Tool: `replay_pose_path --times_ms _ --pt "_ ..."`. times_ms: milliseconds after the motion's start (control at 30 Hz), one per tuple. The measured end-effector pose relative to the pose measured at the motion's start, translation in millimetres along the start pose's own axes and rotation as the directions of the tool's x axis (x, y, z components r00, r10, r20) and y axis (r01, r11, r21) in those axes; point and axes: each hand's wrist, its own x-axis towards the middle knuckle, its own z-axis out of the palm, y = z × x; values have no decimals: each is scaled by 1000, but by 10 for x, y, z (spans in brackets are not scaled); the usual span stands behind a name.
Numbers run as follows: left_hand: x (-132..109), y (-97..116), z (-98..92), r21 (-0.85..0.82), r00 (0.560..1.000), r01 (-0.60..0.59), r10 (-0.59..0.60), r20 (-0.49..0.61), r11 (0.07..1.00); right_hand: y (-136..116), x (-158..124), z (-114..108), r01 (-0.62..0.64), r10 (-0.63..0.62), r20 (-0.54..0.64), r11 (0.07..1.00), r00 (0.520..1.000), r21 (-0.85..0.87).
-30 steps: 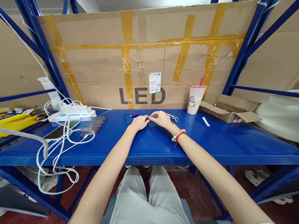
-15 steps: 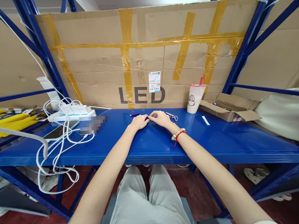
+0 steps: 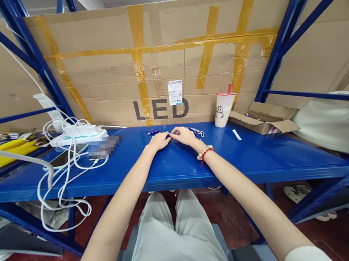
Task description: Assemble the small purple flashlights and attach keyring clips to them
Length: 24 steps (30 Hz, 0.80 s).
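My left hand [image 3: 159, 141] rests on the blue tabletop [image 3: 176, 165], its fingers closed at a small dark purple piece [image 3: 168, 136] that is mostly hidden. From the other side my right hand [image 3: 183, 135], wearing a bead bracelet [image 3: 204, 153] and a red string, pinches at the same piece. The fingertips of both hands nearly meet there. Just behind my left hand lies a short purple stick-like piece [image 3: 153, 132]. Beyond my right hand is a blue item with a metal clasp [image 3: 198, 132], partly covered by the hand.
A lidded cup [image 3: 222, 111] with a red straw stands at the back right, near a paper strip [image 3: 236, 134] and an open cardboard box [image 3: 262, 119]. Leftward are a power strip [image 3: 80, 132], tangled white cables [image 3: 61, 184] and a blurred-out device [image 3: 104, 147]. Taped cardboard [image 3: 115, 79] backs the table.
The whole view has shifted slightly, with the table scene sliding a little left. Both hands stay together at the small purple piece, with only slight finger movement.
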Motion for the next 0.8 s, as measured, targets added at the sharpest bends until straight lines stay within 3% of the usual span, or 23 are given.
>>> replay_pose_path --times_ms 800 --pt "70 -28 42 24 1000 -10 10 -6 1000 72 43 12 24 -24 9 1000 1000 3"
